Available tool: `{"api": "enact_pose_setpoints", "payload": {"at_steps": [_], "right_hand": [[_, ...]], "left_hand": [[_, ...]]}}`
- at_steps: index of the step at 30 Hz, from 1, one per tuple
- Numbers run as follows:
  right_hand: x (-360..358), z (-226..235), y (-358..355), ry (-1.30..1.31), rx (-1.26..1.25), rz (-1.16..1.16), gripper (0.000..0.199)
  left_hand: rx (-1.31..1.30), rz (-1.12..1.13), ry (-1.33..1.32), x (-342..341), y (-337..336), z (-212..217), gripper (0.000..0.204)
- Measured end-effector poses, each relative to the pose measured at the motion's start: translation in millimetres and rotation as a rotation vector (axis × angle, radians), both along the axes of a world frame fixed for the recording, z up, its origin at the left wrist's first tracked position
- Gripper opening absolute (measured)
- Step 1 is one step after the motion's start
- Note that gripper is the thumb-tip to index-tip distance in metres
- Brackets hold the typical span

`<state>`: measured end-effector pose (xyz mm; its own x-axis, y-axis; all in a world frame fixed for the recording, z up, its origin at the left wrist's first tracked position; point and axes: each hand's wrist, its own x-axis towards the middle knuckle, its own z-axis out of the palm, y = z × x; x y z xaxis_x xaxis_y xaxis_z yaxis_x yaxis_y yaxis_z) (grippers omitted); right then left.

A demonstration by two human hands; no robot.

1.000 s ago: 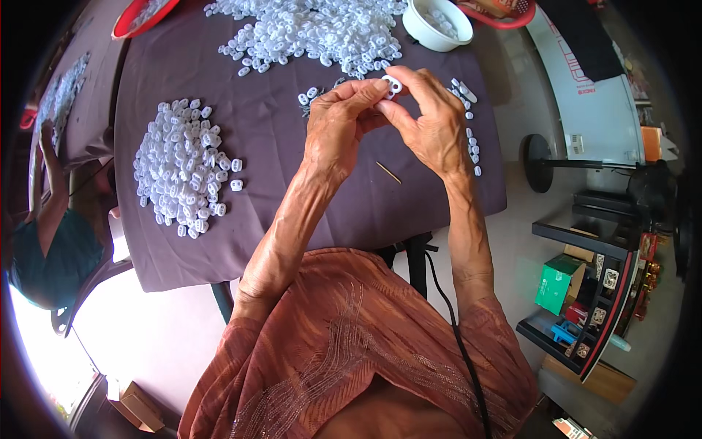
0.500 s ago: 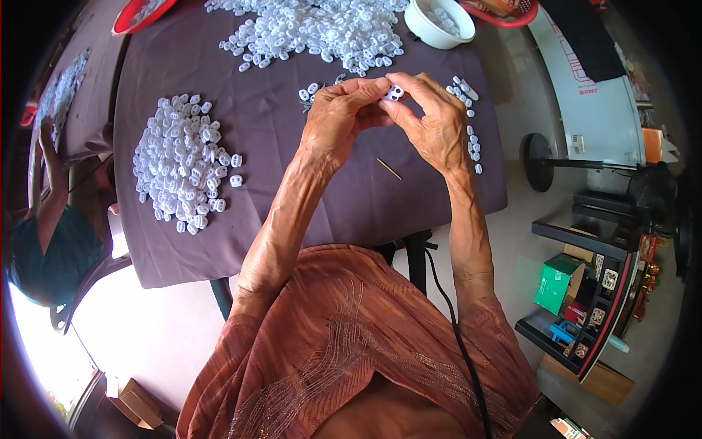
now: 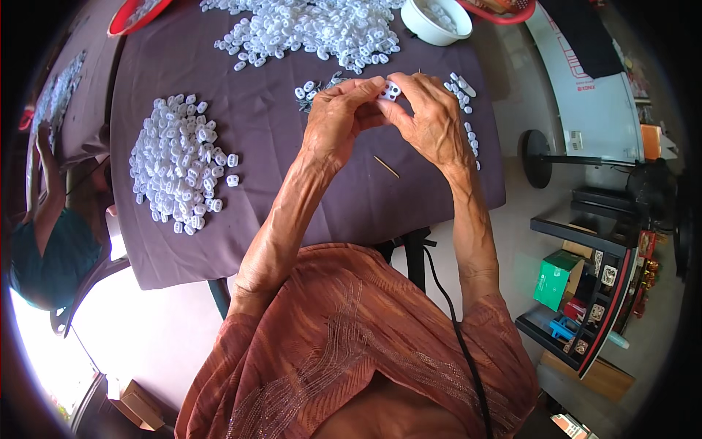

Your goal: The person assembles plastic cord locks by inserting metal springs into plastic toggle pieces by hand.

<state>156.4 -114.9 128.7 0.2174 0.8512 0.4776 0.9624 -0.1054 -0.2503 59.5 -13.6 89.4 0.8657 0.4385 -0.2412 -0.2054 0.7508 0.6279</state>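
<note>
Between the fingertips of both hands is a small white plastic piece with two dark holes [image 3: 390, 91]. My left hand [image 3: 342, 110] pinches it from the left, thumb on top. On the other side, the thumb and forefinger of my right hand [image 3: 433, 121] close on it. My fingers cover part of the piece. Just left of my left hand lie a few white pieces [image 3: 308, 87] and a tuft of thin grey strands [image 3: 307, 104]. Below the hands a thin wooden stick [image 3: 386, 167] lies on the purple-brown tablecloth [image 3: 292, 197]. More white pieces [image 3: 462, 91] line up beyond my right hand.
Loose white pieces form a large heap [image 3: 311, 33] at the far side and another pile [image 3: 175, 168] at left. A white bowl [image 3: 437, 25] and red basket [image 3: 504, 13] stand far right, a red bowl [image 3: 131, 18] far left. Another person's arm [image 3: 50, 175] shows at the left.
The white piece has turned slightly in my fingertips, and its holes show more plainly. Both hands keep their pinch. The whole view has shifted a little.
</note>
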Motion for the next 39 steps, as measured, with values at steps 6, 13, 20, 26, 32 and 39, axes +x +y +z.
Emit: {"api": "enact_pose_setpoints", "payload": {"at_steps": [6,13,20,26,32,39], "right_hand": [[6,-2,-2,-0.019,-0.055,0.035,0.027],[7,-4,-3,-0.037,-0.055,0.045,0.027],[8,-7,-6,-0.009,-0.059,0.041,0.027],[10,-9,-8,-0.032,-0.052,0.057,0.028],[10,-10,-9,-0.047,-0.051,0.078,0.028],[12,-11,-10,-0.051,-0.061,0.101,0.027]], "left_hand": [[-0.023,-0.006,0.002,1,-2,-1,0.015],[-0.033,-0.001,-0.008,3,-4,-6,0.014],[-0.006,-0.045,0.013,5,-2,-13,0.014],[0.021,-0.100,0.036,2,2,-9,0.014],[0.035,-0.123,0.043,2,4,-11,0.015],[0.057,-0.128,0.054,3,5,-15,0.016]]}}
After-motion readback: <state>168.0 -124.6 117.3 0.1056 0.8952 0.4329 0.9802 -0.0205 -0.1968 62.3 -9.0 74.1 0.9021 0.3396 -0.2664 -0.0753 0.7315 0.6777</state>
